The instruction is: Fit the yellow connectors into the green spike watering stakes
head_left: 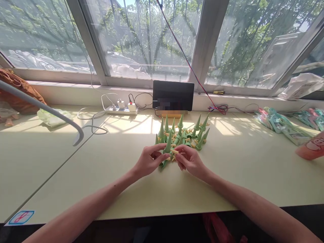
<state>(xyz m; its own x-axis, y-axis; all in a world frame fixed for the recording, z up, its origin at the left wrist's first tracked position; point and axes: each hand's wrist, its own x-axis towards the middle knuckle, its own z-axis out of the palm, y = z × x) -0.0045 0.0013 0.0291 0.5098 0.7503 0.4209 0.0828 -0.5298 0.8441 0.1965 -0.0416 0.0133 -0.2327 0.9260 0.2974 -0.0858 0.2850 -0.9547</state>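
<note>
Near the middle of the table, my left hand (pixel 151 159) grips a green cone-shaped piece (pixel 168 143) between thumb and fingers, its point upward. My right hand (pixel 190 160), just to the right, pinches a small pale yellow peg (pixel 174 152) against the side of that cone. Behind and around both hands stand and lie several more green cones (pixel 197 125) with yellow pegs, grouped close together. My fingers partly hide the lower end of the held cone and the pieces under it.
A dark tablet (pixel 173 96) on a wooden stand is behind the cones. A power strip (pixel 123 110) with cables lies left of it. Bagged items (pixel 280 125) and a pink cup (pixel 311 146) are at the right. A grey curved bar (pixel 45 109) crosses the left side.
</note>
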